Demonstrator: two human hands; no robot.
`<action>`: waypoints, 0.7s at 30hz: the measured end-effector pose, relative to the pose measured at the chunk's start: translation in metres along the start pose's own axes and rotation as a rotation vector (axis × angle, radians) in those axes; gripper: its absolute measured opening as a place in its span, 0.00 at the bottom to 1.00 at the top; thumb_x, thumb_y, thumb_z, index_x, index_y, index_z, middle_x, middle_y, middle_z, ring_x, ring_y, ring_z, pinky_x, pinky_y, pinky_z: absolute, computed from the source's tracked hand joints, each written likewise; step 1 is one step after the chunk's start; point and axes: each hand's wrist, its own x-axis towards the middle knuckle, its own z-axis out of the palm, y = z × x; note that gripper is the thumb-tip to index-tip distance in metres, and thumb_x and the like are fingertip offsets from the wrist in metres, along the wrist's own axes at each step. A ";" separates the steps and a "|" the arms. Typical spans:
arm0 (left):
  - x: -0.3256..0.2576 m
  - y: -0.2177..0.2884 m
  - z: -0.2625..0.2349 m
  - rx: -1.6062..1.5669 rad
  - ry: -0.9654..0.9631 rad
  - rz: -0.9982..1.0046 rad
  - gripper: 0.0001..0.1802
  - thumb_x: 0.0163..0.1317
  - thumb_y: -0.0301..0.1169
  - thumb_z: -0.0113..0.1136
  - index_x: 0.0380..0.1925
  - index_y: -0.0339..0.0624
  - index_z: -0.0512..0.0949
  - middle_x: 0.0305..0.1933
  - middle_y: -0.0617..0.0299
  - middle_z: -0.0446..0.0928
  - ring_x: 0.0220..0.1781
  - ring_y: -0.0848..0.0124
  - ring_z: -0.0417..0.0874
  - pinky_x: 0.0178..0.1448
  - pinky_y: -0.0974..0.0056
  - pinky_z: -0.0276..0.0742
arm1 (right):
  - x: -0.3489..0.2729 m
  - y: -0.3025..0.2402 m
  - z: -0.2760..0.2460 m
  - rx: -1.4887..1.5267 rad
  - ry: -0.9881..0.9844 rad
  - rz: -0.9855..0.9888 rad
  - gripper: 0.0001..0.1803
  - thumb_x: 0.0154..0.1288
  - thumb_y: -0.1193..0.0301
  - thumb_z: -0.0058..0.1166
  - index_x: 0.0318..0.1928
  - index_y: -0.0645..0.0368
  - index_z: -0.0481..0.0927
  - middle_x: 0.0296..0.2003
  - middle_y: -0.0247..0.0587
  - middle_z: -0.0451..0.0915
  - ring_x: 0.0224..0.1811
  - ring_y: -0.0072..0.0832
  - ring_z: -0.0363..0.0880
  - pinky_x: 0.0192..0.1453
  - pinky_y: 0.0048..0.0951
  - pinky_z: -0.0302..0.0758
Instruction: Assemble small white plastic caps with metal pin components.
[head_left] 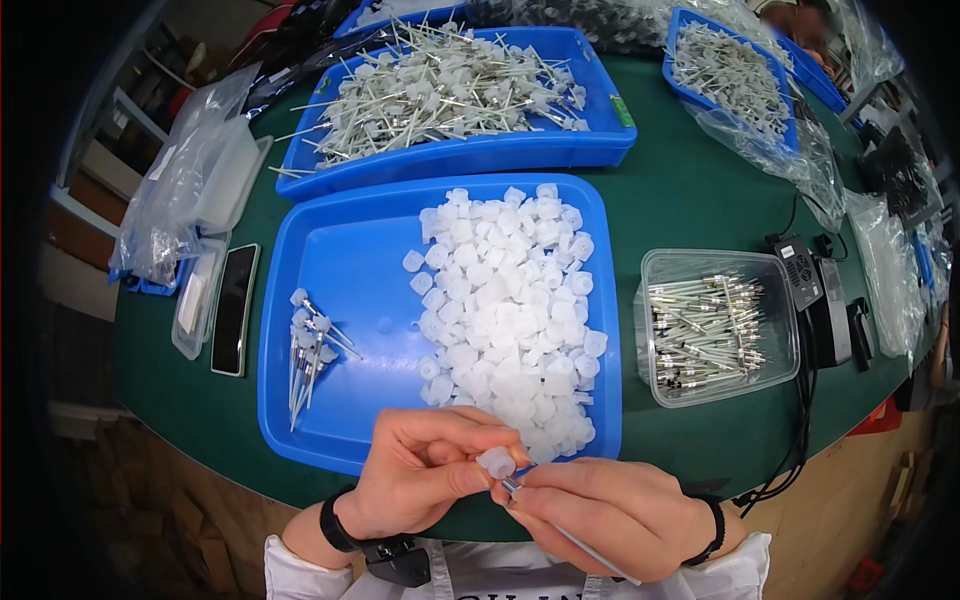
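Near the front edge of a blue tray (365, 255), my left hand (415, 475) pinches a translucent white plastic cap (496, 460) between thumb and fingers. My right hand (625, 510) grips a thin pale rod (590, 550) with a silvery metal end. That metal end meets the cap's underside; how far it sits inside is hidden by my fingers. A heap of loose white caps (510, 300) fills the tray's right half. At its left lie several rods with caps on them (312, 345).
A clear plastic box (648, 262) of bare rods (705, 330) stands to the right, beside black devices with cables (800, 270). Behind the tray is a blue bin (460, 155) heaped with capped rods (440, 85). A phone (234, 310) lies left; another filled blue bin (680, 25) stands far right.
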 end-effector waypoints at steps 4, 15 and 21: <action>-0.001 0.001 -0.002 -0.045 0.014 -0.023 0.16 0.56 0.17 0.57 0.47 0.29 0.75 0.45 0.41 0.75 0.41 0.62 0.80 0.42 0.63 0.81 | 0.000 0.001 0.001 0.002 -0.010 -0.004 0.12 0.45 0.83 0.63 0.33 0.68 0.78 0.28 0.46 0.79 0.24 0.30 0.80 0.25 0.23 0.79; -0.001 0.003 -0.001 -0.087 -0.015 -0.068 0.14 0.57 0.18 0.57 0.46 0.31 0.76 0.45 0.41 0.75 0.39 0.62 0.80 0.40 0.64 0.79 | -0.001 -0.001 0.000 0.008 0.013 0.016 0.13 0.43 0.84 0.64 0.33 0.69 0.79 0.28 0.47 0.79 0.24 0.31 0.81 0.26 0.24 0.79; 0.000 0.000 -0.002 -0.056 -0.005 -0.025 0.15 0.56 0.16 0.57 0.45 0.30 0.76 0.45 0.40 0.75 0.38 0.62 0.80 0.40 0.63 0.80 | -0.002 0.000 0.001 0.025 0.017 0.040 0.13 0.44 0.83 0.64 0.34 0.69 0.78 0.29 0.49 0.80 0.24 0.31 0.81 0.26 0.24 0.79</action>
